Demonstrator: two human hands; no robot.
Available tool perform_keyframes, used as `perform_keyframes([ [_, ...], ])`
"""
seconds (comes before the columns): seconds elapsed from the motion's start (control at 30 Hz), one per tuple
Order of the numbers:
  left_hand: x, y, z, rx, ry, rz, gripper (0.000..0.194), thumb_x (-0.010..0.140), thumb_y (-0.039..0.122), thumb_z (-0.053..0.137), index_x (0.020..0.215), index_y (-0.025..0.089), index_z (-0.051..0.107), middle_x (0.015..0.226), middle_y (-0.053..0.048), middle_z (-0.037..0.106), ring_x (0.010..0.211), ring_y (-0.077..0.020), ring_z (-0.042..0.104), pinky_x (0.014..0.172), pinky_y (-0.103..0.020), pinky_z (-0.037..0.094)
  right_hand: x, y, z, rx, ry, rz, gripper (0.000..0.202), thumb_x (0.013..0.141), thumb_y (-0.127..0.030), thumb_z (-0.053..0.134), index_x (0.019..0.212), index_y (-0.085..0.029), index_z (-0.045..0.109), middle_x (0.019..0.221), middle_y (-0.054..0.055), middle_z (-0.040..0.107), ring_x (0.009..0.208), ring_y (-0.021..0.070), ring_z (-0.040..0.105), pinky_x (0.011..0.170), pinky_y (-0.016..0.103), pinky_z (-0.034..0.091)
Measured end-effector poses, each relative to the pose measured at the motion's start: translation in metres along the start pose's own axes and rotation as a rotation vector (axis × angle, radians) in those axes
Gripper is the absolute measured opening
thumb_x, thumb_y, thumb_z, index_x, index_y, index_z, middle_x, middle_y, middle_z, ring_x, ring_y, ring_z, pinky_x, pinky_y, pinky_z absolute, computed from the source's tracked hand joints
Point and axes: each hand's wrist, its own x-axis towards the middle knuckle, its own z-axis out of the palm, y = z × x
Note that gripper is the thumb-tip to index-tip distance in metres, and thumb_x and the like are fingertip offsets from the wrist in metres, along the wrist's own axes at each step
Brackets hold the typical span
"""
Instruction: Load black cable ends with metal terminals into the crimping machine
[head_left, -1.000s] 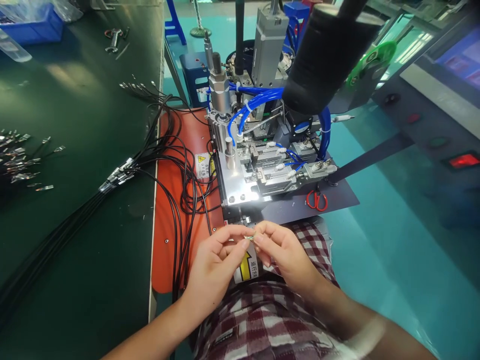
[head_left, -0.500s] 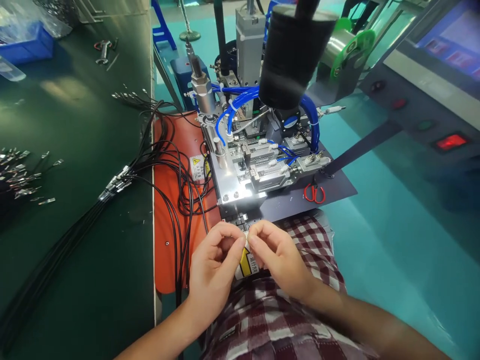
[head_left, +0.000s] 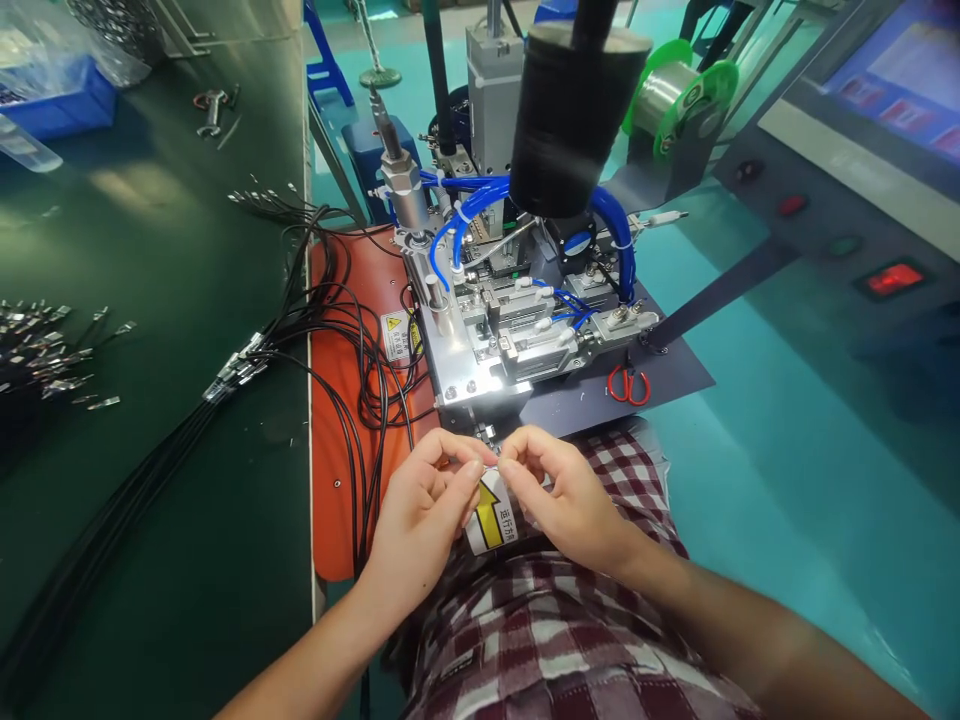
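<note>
My left hand (head_left: 420, 515) and my right hand (head_left: 559, 495) meet fingertip to fingertip at the front edge of a metal machine (head_left: 480, 370). Each has thumb and forefinger pinched together; whatever is between them is too small to make out. Below the fingertips a white label (head_left: 491, 520) with a yellow arrow shows between the hands. Just beyond them is a small metal fixture (head_left: 487, 432). Black cables (head_left: 360, 400) lie over the orange-red board (head_left: 330, 540) to the left of my left hand.
Red-handled scissors (head_left: 628, 385) lie on the machine's dark base. On the green table (head_left: 187, 560) are a bundle of cables with metal connectors (head_left: 236, 370), more connectors (head_left: 37, 350), a wrench (head_left: 214, 112) and a blue bin (head_left: 75, 100). A control panel (head_left: 832, 200) stands at right.
Both hands have moved slightly up, toward the machine, and more of the yellow arrow label shows. The fingers remain pinched, with the left fingertips shifted a little.
</note>
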Motion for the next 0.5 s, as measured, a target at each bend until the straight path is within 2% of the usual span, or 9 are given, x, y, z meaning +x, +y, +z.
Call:
perform_keyframes([
  [0.07,0.0,0.003,0.002,0.052,0.028,0.044,0.02,0.084,0.034,0.06,0.076,0.017,0.053,0.077,0.0,0.06,0.048,-0.0044,0.041,0.043,-0.018,0.03,0.001,-0.001,-0.001,-0.016,-0.008,-0.006,0.015,0.09,-0.025,0.05,0.076,-0.02,0.05,0.065,-0.003,0.05,0.058,0.0112,0.044,0.053,0.024,0.036],
  [0.17,0.0,0.007,0.001,0.118,0.042,0.049,0.019,0.082,0.03,0.062,0.073,0.016,0.054,0.07,0.0,0.058,0.052,-0.0059,0.045,0.044,-0.016,0.03,0.001,-0.003,-0.002,0.014,-0.034,0.024,0.015,0.089,-0.025,0.051,0.075,-0.02,0.051,0.066,-0.003,0.05,0.058,0.0109,0.045,0.053,0.023,0.036],
  [0.23,0.002,0.007,-0.002,0.099,-0.001,-0.025,0.02,0.081,0.03,0.063,0.073,0.016,0.053,0.063,0.002,0.055,0.047,-0.0047,0.04,0.042,-0.016,0.027,0.002,-0.003,-0.003,0.107,-0.081,0.1,0.017,0.088,-0.028,0.052,0.073,-0.02,0.05,0.065,-0.004,0.048,0.055,0.0098,0.043,0.05,0.023,0.035],
  [0.37,0.009,0.002,-0.012,-0.031,-0.173,-0.206,0.021,0.084,0.034,0.061,0.076,0.017,0.051,0.049,0.009,0.039,0.04,-0.0026,0.021,0.039,-0.016,0.016,0.005,0.001,-0.001,0.319,-0.192,0.261,0.022,0.085,-0.036,0.055,0.072,-0.019,0.049,0.061,-0.006,0.046,0.049,0.0081,0.039,0.046,0.022,0.031],
  [0.43,0.012,0.0,-0.014,-0.05,-0.208,-0.222,0.021,0.086,0.035,0.058,0.078,0.018,0.051,0.046,0.01,0.035,0.039,-0.0029,0.02,0.039,-0.017,0.015,0.008,0.004,-0.001,0.354,-0.194,0.283,0.024,0.084,-0.038,0.056,0.073,-0.019,0.049,0.06,-0.007,0.045,0.048,0.0078,0.039,0.046,0.021,0.03],
  [0.5,0.013,-0.001,-0.015,-0.019,-0.168,-0.187,0.018,0.084,0.034,0.061,0.086,0.019,0.052,0.057,0.008,0.045,0.041,-0.0031,0.028,0.04,-0.017,0.02,0.011,0.006,-0.002,0.344,-0.161,0.277,0.024,0.083,-0.039,0.057,0.073,-0.019,0.049,0.058,-0.007,0.044,0.049,0.0076,0.038,0.046,0.021,0.03],
])
